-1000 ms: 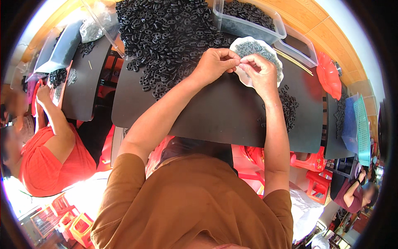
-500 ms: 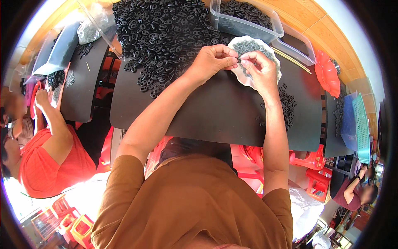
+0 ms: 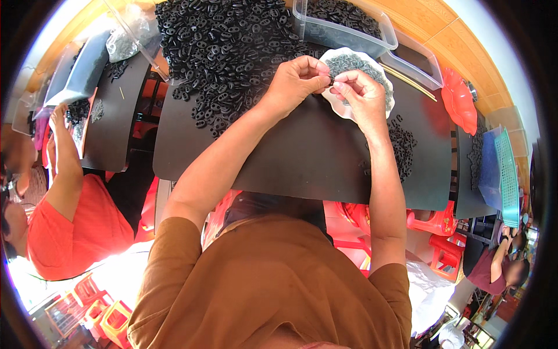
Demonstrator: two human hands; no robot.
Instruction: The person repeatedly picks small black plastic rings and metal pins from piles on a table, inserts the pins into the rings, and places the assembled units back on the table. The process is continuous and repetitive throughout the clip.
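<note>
My left hand [image 3: 294, 86] and my right hand [image 3: 364, 98] meet over the near left side of a white scalloped dish [image 3: 388, 106]. A small black piece [image 3: 332, 81] sits between their fingertips. Both hands pinch at it, thumb against forefinger, and its exact shape is too small to make out. Many small grey pieces [image 3: 349, 61] fill the dish. Left of my hands spreads a big heap of black oval two-holed pieces [image 3: 226, 52]. By my right forearm lies a smaller pile of finished-looking black pieces [image 3: 402, 145].
Behind the dish stands a clear plastic bin [image 3: 349, 36] of black pieces. Thin yellowish sticks [image 3: 411, 82] and a red scalloped dish [image 3: 459, 100] lie to the right. Another person in red [image 3: 75, 227] sits at a neighbouring table [image 3: 110, 136] on the left.
My hands have shifted very slightly left, still pinching together at the small black piece. At left, the person in red has reached farther toward the neighbouring table.
</note>
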